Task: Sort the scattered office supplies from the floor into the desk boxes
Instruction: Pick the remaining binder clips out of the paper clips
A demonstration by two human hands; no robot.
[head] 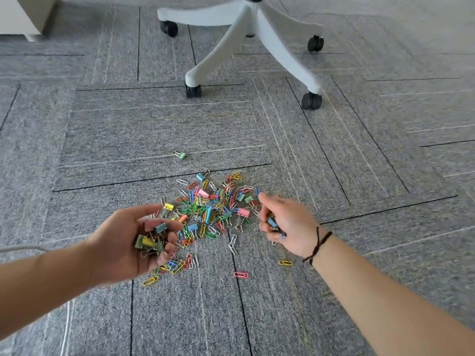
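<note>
Down on the grey carpet floor (pixel 102 140), a heap of coloured paper clips and binder clips (pixel 213 206) is lying spread between the person's two hands. Seen from the head camera, the left hand (pixel 133 240) is turning palm up, its fingers (pixel 167 242) curling loosely round a small handful of binder clips (pixel 150 238), among them blue, yellow and green ones. The right hand (pixel 285 224) is reaching into the right edge of the heap, its fingers curling round a few clips, one of them blue (pixel 272 222); a dark cord bracelet (pixel 317 244) is sitting on that wrist. One green binder clip (pixel 181 155) is lying apart, beyond the heap. Farther off, a white chair base (pixel 246 39) on black castors is standing on the carpet.
</note>
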